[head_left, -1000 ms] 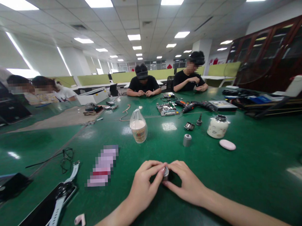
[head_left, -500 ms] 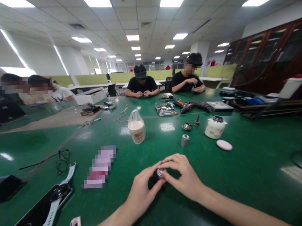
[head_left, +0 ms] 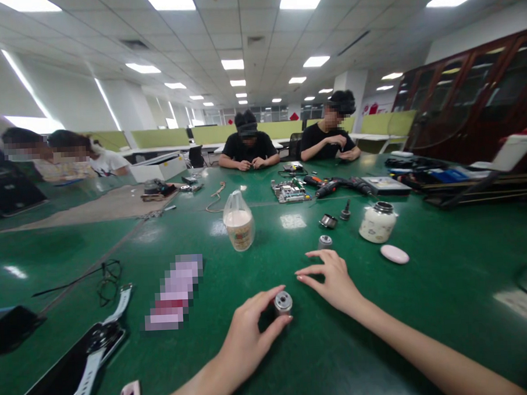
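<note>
My left hand [head_left: 249,329] has its thumb and index finger around the sides of a small silver metal cylinder [head_left: 283,304], like a motor body, standing upright on the green table. The round top faces up and shows small holes around a dark centre. To the right, my right hand [head_left: 332,279] is off the cylinder, fingers apart with nothing between them. Just beyond its fingers a second grey cylinder [head_left: 325,242] stands, its lower part hidden by the hand. Farther back lie a dark metal housing piece [head_left: 328,221] and a small shaft-like part [head_left: 345,210].
A cream bottle [head_left: 377,224] and a pink oval object [head_left: 394,254] are at right. A bagged cup [head_left: 240,229] stands ahead. Leftward are a blurred-out phone-like object [head_left: 176,294], a watch [head_left: 101,338] and an earbud [head_left: 131,392]. Power drills [head_left: 328,187] and a circuit board [head_left: 289,190] lie farther back.
My right hand has let go of the cylinder's top and moved right and slightly forward, its fingers now spread. My left hand stays around the cylinder.
</note>
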Demonstrator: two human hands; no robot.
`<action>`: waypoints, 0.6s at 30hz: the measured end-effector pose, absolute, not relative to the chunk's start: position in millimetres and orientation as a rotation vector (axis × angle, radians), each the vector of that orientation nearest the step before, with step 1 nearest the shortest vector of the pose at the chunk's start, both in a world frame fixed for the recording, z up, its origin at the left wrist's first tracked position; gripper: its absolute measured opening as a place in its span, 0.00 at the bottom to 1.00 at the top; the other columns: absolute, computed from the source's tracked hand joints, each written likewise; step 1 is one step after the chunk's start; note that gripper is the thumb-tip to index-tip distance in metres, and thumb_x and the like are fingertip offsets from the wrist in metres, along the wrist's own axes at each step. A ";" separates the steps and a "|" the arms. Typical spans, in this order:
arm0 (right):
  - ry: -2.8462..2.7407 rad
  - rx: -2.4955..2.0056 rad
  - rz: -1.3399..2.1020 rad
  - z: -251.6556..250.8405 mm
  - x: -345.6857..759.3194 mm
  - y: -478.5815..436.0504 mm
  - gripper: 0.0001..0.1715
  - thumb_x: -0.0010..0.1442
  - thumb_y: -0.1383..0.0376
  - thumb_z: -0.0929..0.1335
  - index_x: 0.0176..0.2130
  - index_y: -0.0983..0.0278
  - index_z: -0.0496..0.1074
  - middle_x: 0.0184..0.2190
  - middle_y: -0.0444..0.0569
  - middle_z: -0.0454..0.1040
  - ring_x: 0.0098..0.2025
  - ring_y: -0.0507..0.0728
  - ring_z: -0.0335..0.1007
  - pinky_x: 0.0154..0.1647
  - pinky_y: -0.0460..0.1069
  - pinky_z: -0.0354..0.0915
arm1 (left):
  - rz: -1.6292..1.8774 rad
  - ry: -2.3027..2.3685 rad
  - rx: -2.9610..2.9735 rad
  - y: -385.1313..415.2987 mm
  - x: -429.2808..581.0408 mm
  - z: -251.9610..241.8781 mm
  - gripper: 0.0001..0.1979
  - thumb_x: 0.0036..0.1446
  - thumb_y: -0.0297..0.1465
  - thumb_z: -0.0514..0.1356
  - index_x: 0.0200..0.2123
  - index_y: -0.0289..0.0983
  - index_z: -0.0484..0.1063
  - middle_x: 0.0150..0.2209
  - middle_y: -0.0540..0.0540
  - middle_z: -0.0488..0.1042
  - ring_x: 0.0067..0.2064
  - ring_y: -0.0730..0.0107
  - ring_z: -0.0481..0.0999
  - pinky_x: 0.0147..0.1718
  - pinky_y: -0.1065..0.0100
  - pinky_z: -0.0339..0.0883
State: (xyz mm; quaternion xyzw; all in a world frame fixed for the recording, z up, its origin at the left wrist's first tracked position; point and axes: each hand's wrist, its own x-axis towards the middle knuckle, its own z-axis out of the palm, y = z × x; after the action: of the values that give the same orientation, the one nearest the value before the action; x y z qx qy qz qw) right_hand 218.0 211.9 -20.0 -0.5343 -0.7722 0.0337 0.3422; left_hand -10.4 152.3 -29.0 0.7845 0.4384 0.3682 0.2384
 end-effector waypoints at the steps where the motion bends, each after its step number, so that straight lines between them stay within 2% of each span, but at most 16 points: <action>1: -2.033 -1.416 0.056 -25.2 219.3 213.0 0.06 0.55 0.57 0.72 0.35 0.45 0.79 0.47 0.47 0.73 0.54 0.64 0.60 0.52 0.62 0.57 | 1.002 1.202 2.147 152.1 -10.4 -28.6 0.22 0.57 0.36 0.62 0.55 0.45 0.68 0.47 0.47 0.76 0.44 0.65 0.76 0.47 0.64 0.70; 5: -2.050 -1.436 -0.040 -35.6 219.6 212.2 0.06 0.54 0.57 0.72 0.36 0.46 0.80 0.50 0.47 0.71 0.56 0.65 0.57 0.53 0.62 0.56 | 0.989 1.201 2.136 152.9 -9.7 -27.0 0.22 0.57 0.36 0.62 0.56 0.45 0.67 0.46 0.46 0.77 0.43 0.66 0.75 0.45 0.65 0.70; 8: -2.042 -1.393 -0.036 -34.4 220.0 211.8 0.05 0.55 0.58 0.72 0.35 0.47 0.80 0.48 0.47 0.72 0.55 0.64 0.59 0.52 0.62 0.56 | 0.997 1.195 2.136 153.7 -9.2 -27.0 0.22 0.57 0.36 0.61 0.56 0.44 0.68 0.46 0.45 0.77 0.42 0.65 0.75 0.45 0.64 0.70; 12: -1.966 -1.326 0.103 -20.4 215.7 205.5 0.07 0.58 0.57 0.70 0.37 0.50 0.79 0.44 0.47 0.75 0.51 0.62 0.64 0.50 0.62 0.58 | 1.015 1.178 2.138 154.1 -9.2 -28.7 0.22 0.57 0.36 0.62 0.56 0.44 0.67 0.46 0.45 0.76 0.41 0.65 0.75 0.43 0.65 0.71; 18: -2.051 -1.004 0.330 6.7 191.2 174.6 0.08 0.62 0.60 0.68 0.41 0.54 0.77 0.42 0.47 0.77 0.47 0.58 0.69 0.51 0.57 0.60 | 1.054 1.139 2.143 153.8 -9.1 -28.6 0.21 0.56 0.35 0.63 0.54 0.44 0.69 0.43 0.47 0.77 0.36 0.69 0.75 0.38 0.69 0.71</action>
State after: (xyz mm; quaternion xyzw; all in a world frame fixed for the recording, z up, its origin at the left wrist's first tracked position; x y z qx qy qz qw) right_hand 191.2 174.6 6.7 -0.3979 -0.8126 0.1308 0.4053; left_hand -9.1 153.8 -28.6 0.7852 0.4173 0.3861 0.2455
